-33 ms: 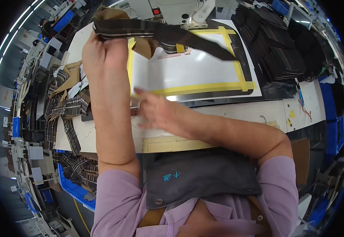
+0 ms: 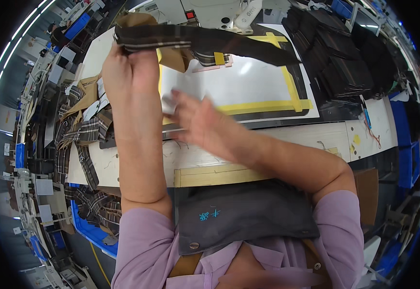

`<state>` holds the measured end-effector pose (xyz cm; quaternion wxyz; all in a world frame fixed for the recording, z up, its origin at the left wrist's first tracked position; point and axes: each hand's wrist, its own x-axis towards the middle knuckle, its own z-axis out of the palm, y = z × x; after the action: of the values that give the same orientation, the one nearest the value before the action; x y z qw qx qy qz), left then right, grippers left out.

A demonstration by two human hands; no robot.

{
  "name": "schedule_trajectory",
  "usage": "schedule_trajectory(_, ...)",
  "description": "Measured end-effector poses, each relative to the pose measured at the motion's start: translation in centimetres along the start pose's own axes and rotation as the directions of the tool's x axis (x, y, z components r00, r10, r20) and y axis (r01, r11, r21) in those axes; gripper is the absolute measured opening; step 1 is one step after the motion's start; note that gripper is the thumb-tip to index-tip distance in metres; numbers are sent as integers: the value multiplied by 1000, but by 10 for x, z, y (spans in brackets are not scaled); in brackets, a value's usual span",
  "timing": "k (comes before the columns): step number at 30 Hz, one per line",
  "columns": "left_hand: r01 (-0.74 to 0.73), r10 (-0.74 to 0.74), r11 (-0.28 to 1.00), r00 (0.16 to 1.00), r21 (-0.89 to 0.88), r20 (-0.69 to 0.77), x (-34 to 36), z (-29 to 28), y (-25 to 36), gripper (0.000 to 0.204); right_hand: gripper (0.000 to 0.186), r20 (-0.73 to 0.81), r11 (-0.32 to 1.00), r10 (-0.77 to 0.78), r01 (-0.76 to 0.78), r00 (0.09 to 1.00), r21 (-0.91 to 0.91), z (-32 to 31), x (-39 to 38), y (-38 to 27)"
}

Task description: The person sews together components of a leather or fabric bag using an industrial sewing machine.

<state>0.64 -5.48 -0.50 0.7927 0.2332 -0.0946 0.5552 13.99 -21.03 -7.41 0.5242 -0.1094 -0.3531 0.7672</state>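
Note:
My left hand (image 2: 135,67) is raised over the left part of the table, its fingers mostly hidden behind the cloth they grip. From it a long dark fabric strip (image 2: 219,41) with a plaid edge reaches out to the right, ending in a point. Tan material (image 2: 174,60) and a plaid piece with a yellow tab (image 2: 219,59) hang below the strip. My right hand (image 2: 198,123) is lower and to the right of my left forearm, blurred by motion. Its fingers look spread, with nothing plainly held. Under both lies a white sheet (image 2: 229,86) edged with yellow tape.
A white machine (image 2: 248,17) stands at the far side. Stacks of dark fabric pieces (image 2: 340,53) rise at the right. Plaid and tan scraps (image 2: 82,127) cover the table's left end, above a blue bin (image 2: 94,231) holding more plaid cloth. A blue-handled tool (image 2: 367,115) lies at right.
The strip's free end has swung slightly up and to the right. My right hand has moved a little upward and right, while my left hand has barely shifted.

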Motion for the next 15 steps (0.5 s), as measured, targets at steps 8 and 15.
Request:
schedule_trajectory(8,139,361,531,855,836,-372,-100,-51,-48,41,51,-530,857,-476,505,702,-100,-84,15,-95)
schedule_trajectory(15,-602,-503,-601,796,525,336,-46,-7,-64,37,46,-633,828,-541,486,555,-281,-125,6,-115)
